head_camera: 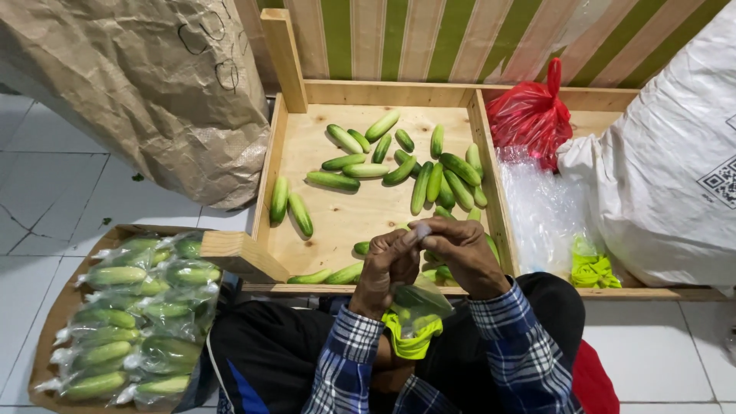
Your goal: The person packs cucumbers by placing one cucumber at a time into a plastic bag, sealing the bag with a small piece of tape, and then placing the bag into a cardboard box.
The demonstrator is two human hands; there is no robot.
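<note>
Hands meet over a seated person's lap: the left hand [389, 264] and right hand [464, 251] pinch shut the top of a clear plastic bag [420, 300], apparently holding cucumbers, just in front of a wooden tray [368, 211] of loose cucumbers [433, 178]. Bagged cucumbers [134, 322] lie stacked at the left.

A crumpled brown paper sack [153, 84] filled the upper left of the frame. At lower left, clear bags of cucumbers [134, 322] lay stacked on brown cardboard. A knotted red plastic bag [530, 115] sat at upper right, above a heap of clear plastic bags [540, 207]. A large white sack [659, 176] at the right edge bore a square black-and-white code label [721, 182].
</note>
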